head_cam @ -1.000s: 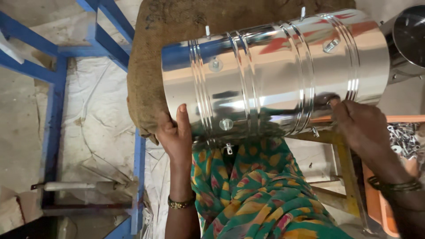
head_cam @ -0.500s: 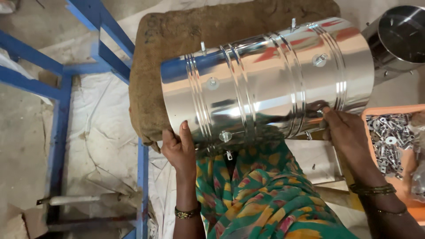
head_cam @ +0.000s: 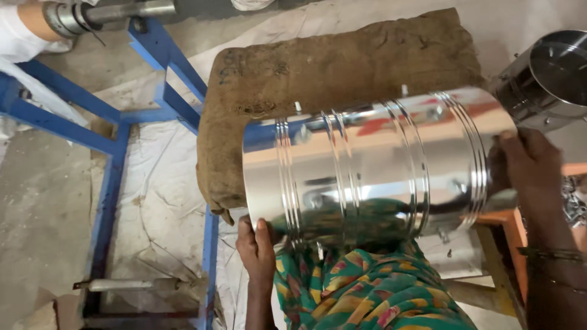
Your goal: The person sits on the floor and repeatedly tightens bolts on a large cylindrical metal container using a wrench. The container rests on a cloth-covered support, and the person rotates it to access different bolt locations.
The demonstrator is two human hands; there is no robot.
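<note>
Large shiny ribbed steel cylinder drum point(head_cam: 373, 168) lies on its side across brown burlap-covered bench point(head_cam: 342, 61), over lap in green patterned cloth point(head_cam: 367, 293).

Left hand point(head_cam: 257, 247) cups lower left rim from beneath, fingers together, thumb up against wall.

Right hand point(head_cam: 529, 162) grips right end, fingers curled over rim, pressed close.

Second steel vessel point(head_cam: 550, 76) just beside right end. Blue metal frame point(head_cam: 110, 153) at left.

Risk, as judged: polished curved wall slick; support only at ends, so drum may roll off burlap or slip from left palm. Rim edge may cut fingers. Swing right may knock neighbouring vessel.

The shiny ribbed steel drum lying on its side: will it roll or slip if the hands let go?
The shiny ribbed steel drum is round, so probably rolls. Its polished wall looks slippery; the left hand and right hand steady both ends. The brown burlap pad may slow it.
</note>
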